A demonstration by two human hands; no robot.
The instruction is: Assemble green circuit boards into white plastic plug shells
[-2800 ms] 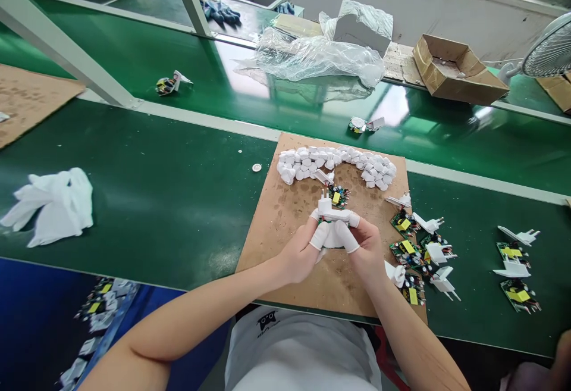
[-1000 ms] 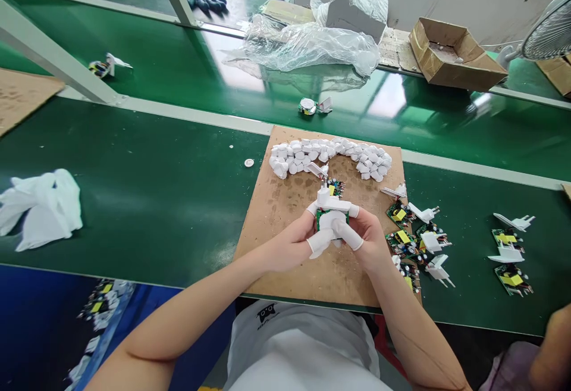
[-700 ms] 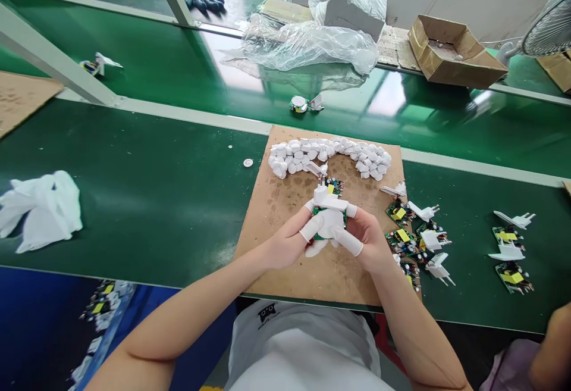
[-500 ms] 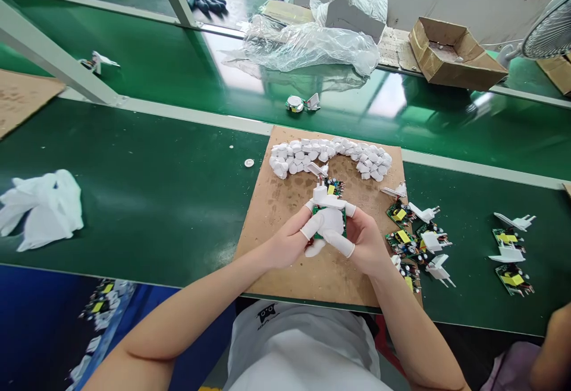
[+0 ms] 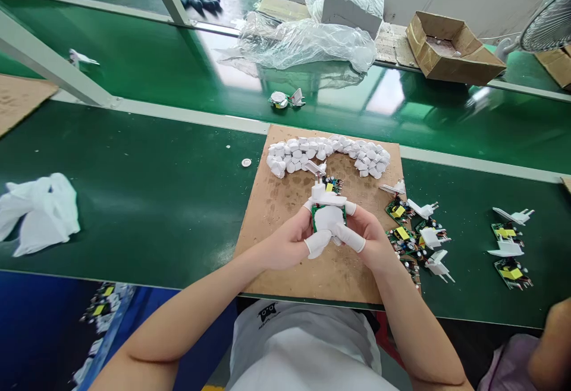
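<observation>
Squarely centred, a white-padded circuit board (image 5: 329, 218).
Left hand (image 5: 294, 240) and right hand (image 5: 367, 237) clasp it from opposite sides above the cardboard (image 5: 277, 281), white plug piece (image 5: 325, 195) at its far edge.

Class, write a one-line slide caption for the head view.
Left hand and right hand hold a green circuit board with a white piece against it, over brown cardboard.

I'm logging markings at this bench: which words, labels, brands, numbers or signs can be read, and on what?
None can be read.
White shirt: small lettering next to a black print, too small to read.
Held white piece: no lettering shows.
Circuit boards at right: any markings are too small to read.
</observation>
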